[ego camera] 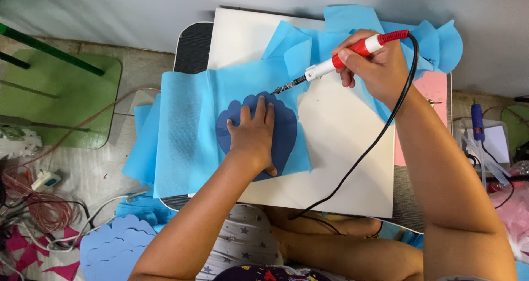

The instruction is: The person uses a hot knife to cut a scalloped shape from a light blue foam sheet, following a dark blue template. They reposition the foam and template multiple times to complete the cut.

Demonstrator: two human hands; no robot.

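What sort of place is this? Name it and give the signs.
Probably a home craft corner worked from the floor. A left hand pins a dark blue scalloped template on light blue fabric, the right hand holds a corded hot cutting tool, and cut blue shapes pile beside.

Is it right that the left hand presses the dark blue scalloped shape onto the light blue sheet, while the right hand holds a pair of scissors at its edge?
Not quite. The right hand holds no scissors but a corded soldering iron with a red and white handle, its tip at the edge of the dark blue scalloped shape. The left hand does press that shape onto the light blue sheet, as the head view shows.
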